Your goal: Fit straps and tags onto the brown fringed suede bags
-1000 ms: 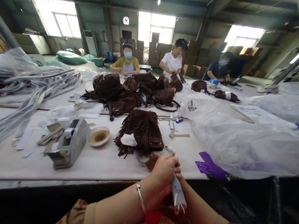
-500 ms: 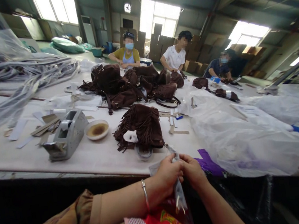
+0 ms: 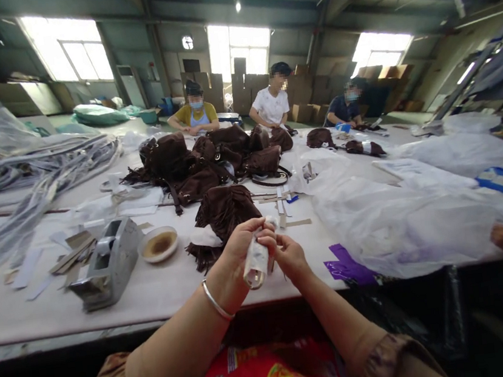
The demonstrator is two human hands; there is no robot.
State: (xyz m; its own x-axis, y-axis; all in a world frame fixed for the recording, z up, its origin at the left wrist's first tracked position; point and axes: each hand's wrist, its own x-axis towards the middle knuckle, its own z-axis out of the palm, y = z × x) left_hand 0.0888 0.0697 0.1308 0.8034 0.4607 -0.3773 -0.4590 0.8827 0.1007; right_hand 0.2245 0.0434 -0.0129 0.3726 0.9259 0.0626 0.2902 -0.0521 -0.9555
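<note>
In the head view, I had one white wrapped roll [image 3: 255,262] over the near part of the white table [image 3: 28,314], on the near side of one brown fringed bag [image 3: 228,206]. Its long axis ran from far right to near left, and its open end pointed toward me. I counted one grey tape dispenser [image 3: 110,264] and one round dish [image 3: 158,245] to the left, one purple piece [image 3: 350,265] to the right, and three people [image 3: 270,106] on the far side; the heaped brown bags [image 3: 166,157] (one overlapping the next) I could not number. My left hand [image 3: 242,241] was wrapped round the roll, its fingers curled over it with hardly a gap. My right hand [image 3: 293,259] was on the roll's right, fingers bent in close; whether they pinched anything, I could not tell.
</note>
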